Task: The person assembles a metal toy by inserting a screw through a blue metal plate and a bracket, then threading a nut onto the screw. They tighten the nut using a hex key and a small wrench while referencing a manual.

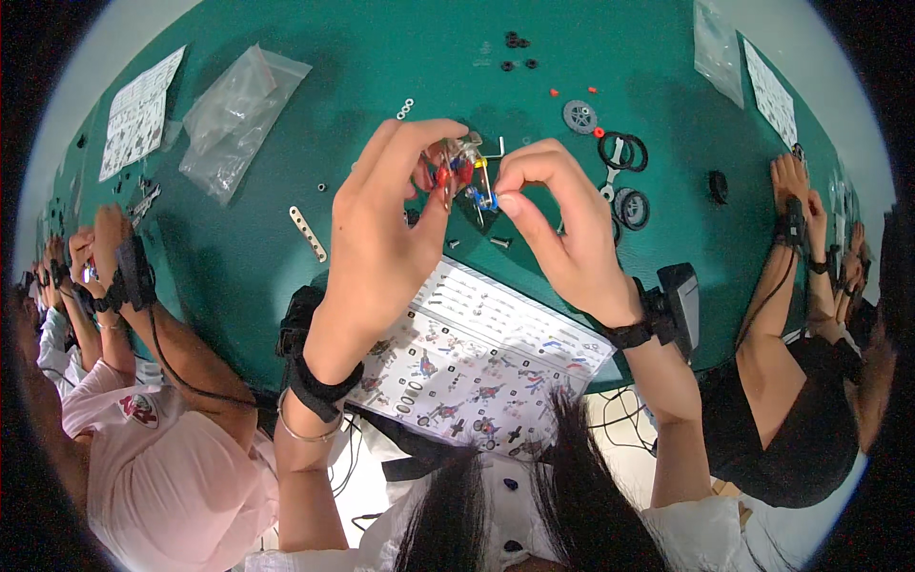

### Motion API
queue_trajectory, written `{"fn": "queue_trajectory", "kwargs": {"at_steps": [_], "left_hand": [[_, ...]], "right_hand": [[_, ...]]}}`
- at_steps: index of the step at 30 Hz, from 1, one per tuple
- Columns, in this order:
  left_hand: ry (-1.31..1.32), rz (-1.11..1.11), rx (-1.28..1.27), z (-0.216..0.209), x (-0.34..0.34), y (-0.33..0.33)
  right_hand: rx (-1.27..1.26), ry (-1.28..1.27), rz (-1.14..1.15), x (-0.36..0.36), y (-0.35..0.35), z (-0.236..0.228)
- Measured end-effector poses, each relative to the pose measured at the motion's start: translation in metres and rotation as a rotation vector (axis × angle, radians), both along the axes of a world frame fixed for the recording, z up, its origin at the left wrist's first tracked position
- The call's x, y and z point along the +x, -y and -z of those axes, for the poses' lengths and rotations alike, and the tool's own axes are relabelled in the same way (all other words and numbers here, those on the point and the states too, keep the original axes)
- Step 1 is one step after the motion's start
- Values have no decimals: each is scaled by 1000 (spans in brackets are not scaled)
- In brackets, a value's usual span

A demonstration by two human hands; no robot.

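Note:
My left hand (383, 224) is closed around a small, partly built toy model (460, 173) with red, metal, yellow and blue parts, held up over the green table. From the other side my right hand (564, 224) pinches the model's small blue part (487, 201) between thumb and fingertip. A bent metal rod, perhaps a hex key (500, 146), juts out at the model's upper right. The fingers of my left hand cover much of the model. Below both hands lies a printed instruction sheet (496, 357) with pictures of parts and build steps.
Right of my hands lie a grey wheel (579, 116), black rings (623, 151), a wrench (610, 183) and another wheel (632, 208). A perforated strip (308, 234), loose screws (500, 242) and a plastic bag (238, 124) are on the table. Co-workers' arms (176, 329) flank me on both sides.

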State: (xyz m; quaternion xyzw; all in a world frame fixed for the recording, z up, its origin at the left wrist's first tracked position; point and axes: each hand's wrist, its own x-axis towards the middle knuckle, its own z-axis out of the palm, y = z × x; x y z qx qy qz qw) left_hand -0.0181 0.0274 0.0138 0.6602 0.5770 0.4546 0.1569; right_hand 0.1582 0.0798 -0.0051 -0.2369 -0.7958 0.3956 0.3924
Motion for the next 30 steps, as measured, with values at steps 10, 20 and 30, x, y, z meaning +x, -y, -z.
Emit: {"fn": "queue_trajectory", "kwargs": {"at_steps": [10,20,30], "left_hand": [[107,-45,-215,-19,12,20],[412,21,-474,-14,15,27],[171,-82,-443,0,28,28]], "right_hand": [[-434,-150,-44,1,9,-14],[-427,-56,30,11,16,-8],[-461,77,71,14,21,-1]]}}
